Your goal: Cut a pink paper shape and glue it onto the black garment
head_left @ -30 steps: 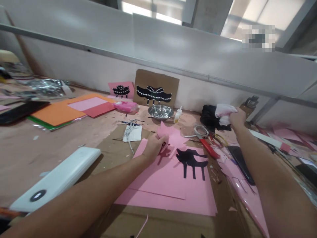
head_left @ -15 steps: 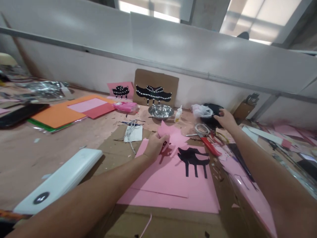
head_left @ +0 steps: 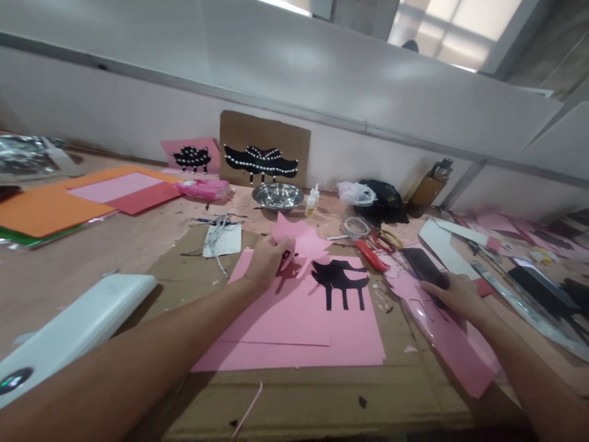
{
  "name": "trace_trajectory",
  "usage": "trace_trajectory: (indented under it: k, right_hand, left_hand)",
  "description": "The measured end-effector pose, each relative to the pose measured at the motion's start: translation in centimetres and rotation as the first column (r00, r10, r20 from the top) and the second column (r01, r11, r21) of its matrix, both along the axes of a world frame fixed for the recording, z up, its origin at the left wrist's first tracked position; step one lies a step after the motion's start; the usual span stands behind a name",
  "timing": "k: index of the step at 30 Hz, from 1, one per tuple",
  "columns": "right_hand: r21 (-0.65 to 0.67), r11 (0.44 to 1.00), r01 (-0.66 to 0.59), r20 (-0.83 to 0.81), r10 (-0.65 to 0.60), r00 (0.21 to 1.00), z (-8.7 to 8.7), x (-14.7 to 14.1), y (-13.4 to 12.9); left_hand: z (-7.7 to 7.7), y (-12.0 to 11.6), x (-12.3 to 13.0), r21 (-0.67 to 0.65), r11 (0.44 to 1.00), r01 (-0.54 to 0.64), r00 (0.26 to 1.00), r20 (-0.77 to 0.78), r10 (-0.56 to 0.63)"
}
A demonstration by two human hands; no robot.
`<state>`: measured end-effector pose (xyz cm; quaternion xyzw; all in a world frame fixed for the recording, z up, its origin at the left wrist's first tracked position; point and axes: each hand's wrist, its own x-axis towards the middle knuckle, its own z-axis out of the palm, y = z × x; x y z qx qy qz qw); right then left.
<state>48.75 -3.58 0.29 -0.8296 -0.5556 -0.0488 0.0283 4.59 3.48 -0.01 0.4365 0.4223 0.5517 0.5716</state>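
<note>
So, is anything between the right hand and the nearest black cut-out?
Nothing tall shows: pink paper and small scraps lie between the right hand and that black cut-out, with the red handle just farther back.

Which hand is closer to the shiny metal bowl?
Left. The left hand is just this side of the metal bowl, holding spiky pink paper; the right hand is farther away, off to the right, on a flat black thing.
</note>
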Motion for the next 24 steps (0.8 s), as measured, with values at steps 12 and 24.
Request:
trace_trajectory:
  k: [12, 24]
  right_hand:
    - [0.031, 0.998, 0.052, -0.100, -0.049, 0.994, 0.0, -0.3, 0.9]
    - [0.078, 0.994, 0.079, 0.032, -0.082, 0.996, 0.7, -1.9, 0.2]
  left_hand:
    - [0.1, 0.0, 0.0, -0.042, 0.999, -0.025, 0.999, 0.038, 0.026]
    - [-0.7, 0.5, -0.1, -0.007, 1.000, -0.002, 0.998, 0.056, 0.002]
